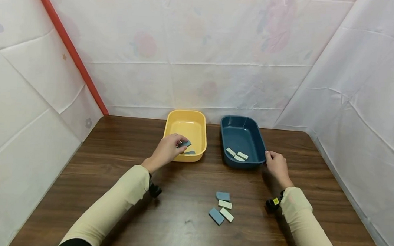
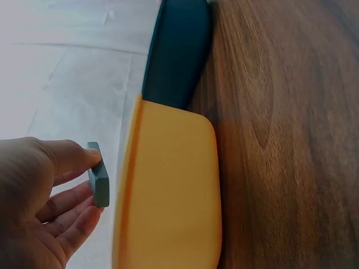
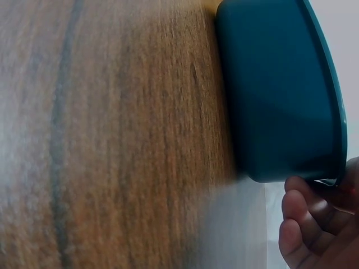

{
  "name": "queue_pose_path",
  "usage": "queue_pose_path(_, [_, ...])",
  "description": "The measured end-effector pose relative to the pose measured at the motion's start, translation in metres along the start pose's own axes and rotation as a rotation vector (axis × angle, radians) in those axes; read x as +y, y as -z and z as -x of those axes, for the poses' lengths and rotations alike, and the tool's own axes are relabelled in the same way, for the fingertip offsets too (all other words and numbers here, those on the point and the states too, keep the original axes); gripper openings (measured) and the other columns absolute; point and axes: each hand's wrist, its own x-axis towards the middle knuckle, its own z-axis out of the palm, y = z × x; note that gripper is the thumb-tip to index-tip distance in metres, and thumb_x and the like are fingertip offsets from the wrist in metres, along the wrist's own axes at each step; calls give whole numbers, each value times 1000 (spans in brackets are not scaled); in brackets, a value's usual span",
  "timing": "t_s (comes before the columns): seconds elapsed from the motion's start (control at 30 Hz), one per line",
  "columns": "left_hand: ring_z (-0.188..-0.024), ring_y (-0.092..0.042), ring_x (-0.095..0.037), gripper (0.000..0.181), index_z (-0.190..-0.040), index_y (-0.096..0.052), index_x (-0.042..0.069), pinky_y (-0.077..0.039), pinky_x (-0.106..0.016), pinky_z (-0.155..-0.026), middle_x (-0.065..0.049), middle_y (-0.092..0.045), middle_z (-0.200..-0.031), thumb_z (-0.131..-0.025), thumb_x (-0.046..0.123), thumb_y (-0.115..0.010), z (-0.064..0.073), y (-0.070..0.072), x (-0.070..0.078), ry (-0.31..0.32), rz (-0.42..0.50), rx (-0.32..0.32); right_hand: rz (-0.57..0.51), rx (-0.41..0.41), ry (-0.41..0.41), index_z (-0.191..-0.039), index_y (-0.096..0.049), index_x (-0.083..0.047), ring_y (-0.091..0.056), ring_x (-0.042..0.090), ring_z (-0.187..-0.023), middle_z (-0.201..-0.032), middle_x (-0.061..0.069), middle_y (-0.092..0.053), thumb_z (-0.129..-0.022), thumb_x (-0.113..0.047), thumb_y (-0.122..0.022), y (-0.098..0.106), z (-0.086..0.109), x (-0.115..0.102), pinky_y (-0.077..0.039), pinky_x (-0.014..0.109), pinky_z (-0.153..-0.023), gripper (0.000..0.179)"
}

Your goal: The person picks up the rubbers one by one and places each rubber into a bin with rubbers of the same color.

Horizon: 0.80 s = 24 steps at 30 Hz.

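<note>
My left hand (image 1: 167,150) pinches a flat blue-grey block (image 1: 184,143) between thumb and fingers above the near part of a yellow plastic bin (image 1: 202,132). In the left wrist view that block (image 2: 99,182) stands clear of the bin's wall. Inside the yellow bin lies another blue-grey piece (image 1: 190,152), partly visible. With its thumb and fingers, my right hand (image 1: 276,167) grips the rim of the dark blue bin (image 1: 242,122) at its near right corner. Several cream blocks (image 1: 243,155) lie in the near end of the blue bin.
On the wooden table (image 1: 133,134), nearer than the bins, lie two blue-grey blocks (image 1: 216,216) and two cream blocks (image 1: 225,204) in a loose group. White sheeting (image 1: 194,56) hangs behind the table and at both sides. A red strip (image 1: 70,47) runs down the left corner.
</note>
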Motion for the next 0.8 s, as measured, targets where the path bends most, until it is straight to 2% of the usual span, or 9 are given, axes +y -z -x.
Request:
queue_pose_path(0.3, [-88, -66, -19, 20, -105, -73, 8, -55, -33, -76, -6, -71, -102, -89, 19, -71, -21, -9, -8, 23, -32, -94, -2, 32, 2, -106, -69, 5, -60, 34, -87, -90, 22, -68, -105, -28, -38, -2, 1, -1, -46, 45, -79, 45])
queue_pose_path(0.5, [-86, -66, -18, 15, -101, -73, 10, -53, -31, -75, -5, -72, -99, -89, 19, -71, -33, -17, -16, 65, -21, -172, 8, 30, -2, -97, -67, 3, -55, 28, -77, -77, 15, -63, -105, -28, -37, -4, 2, 0, -42, 35, -70, 44])
queue_pose_path(0.6, [-85, -64, -17, 14, -99, -73, 11, -52, -32, -76, -4, -72, -99, -88, 19, -71, -38, -20, -18, 93, -9, -201, 7, 39, -4, -95, -67, 2, -54, 27, -76, -75, 13, -62, -105, -27, -38, -4, 3, -1, -41, 33, -69, 43])
queue_pose_path(0.8, [-85, -62, -18, 11, -95, -72, 11, -52, -34, -79, -3, -71, -97, -88, 19, -71, -49, -27, -22, 75, -28, -239, 1, 62, -3, -98, -69, 3, -56, 29, -80, -81, 17, -65, -105, -27, -40, -5, 4, -2, -42, 36, -71, 42])
